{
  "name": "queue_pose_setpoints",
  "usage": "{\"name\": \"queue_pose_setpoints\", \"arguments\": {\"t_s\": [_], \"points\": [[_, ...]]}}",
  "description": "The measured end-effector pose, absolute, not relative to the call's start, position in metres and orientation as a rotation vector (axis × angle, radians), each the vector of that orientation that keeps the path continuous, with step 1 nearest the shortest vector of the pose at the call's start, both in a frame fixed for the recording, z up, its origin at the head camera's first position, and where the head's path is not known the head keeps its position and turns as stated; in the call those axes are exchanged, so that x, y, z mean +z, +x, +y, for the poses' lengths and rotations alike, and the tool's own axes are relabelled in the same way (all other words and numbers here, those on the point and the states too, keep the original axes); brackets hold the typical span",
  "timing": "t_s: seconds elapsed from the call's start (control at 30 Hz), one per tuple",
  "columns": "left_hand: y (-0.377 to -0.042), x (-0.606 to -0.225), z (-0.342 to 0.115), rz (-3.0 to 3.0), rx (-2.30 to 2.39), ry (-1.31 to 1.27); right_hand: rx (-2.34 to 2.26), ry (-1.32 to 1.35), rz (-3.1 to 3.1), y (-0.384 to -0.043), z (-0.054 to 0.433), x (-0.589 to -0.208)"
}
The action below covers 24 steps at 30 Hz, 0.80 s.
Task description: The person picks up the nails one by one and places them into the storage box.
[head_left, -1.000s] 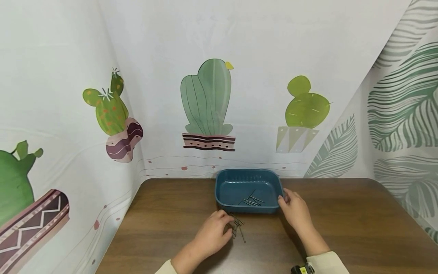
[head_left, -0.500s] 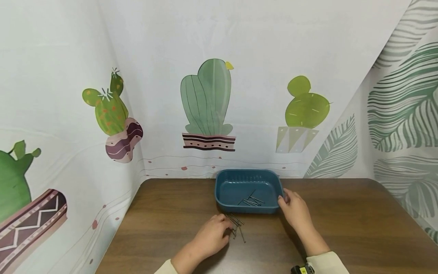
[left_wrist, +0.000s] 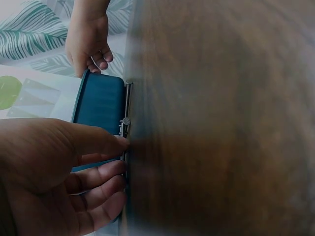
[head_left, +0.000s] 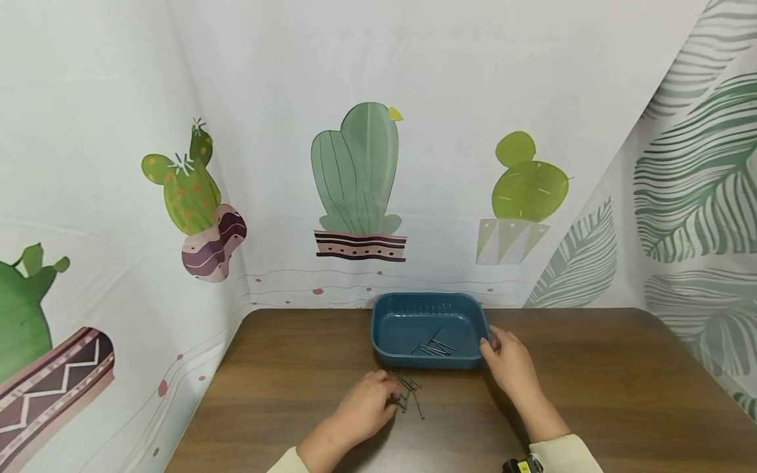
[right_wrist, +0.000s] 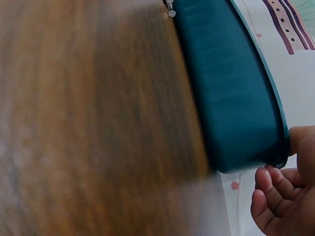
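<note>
Tray (head_left: 402,334): blue, rectangular, round-cornered; it stands level on the bench (head_left: 284,368), along the back edge.
Left grip (head_left: 368,404): in front of the tray, near its left front corner; fingers bent, thumb and forefinger close together with only a narrow gap, the tips at the loose nails (head_left: 418,405).
Left hold: the thumb tip meets or nearly meets a nail; whether one is pinched cannot be told, as the fingers cover that spot.
Right grip (head_left: 513,361): at the tray's right side, towards its front corner; narrowed to the thickness of the rim, which it pinches between thumb and bent fingers, the lower fingers curled just beside the wall.
Loose nails: several, crossed in a small heap on the bench, in front of the tray and left of its middle; one points away from the tray, towards the person.
Nails inside (head_left: 435,350): a small crossed pile on the tray's floor, right of its middle and near its front wall.
Sleeves (head_left: 564,453): pale, on both arms, in front of the tray.
Wrist strap (head_left: 523,465): dark with a yellow patch, at the right wrist.
Cloth (head_left: 455,79): white, behind the tray; a tall printed cactus (head_left: 369,171) shows above the tray's left part, striped leaves (head_left: 700,171) to its right.
</note>
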State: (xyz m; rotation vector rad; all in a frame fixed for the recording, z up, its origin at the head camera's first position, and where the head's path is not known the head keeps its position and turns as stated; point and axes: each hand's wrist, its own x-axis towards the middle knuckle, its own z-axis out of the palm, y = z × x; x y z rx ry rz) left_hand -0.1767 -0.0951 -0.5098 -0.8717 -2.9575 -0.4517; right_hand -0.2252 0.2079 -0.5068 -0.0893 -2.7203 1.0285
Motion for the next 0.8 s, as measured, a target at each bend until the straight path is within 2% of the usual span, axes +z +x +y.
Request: {"name": "queue_pose_setpoints", "arguments": {"t_s": [0.8], "points": [[-0.1764, -0.5081, -0.0936, -2.876, -0.378, -0.884, 1.046, -0.088, -2.726, -0.2241, 0.2083, -0.5058]]}}
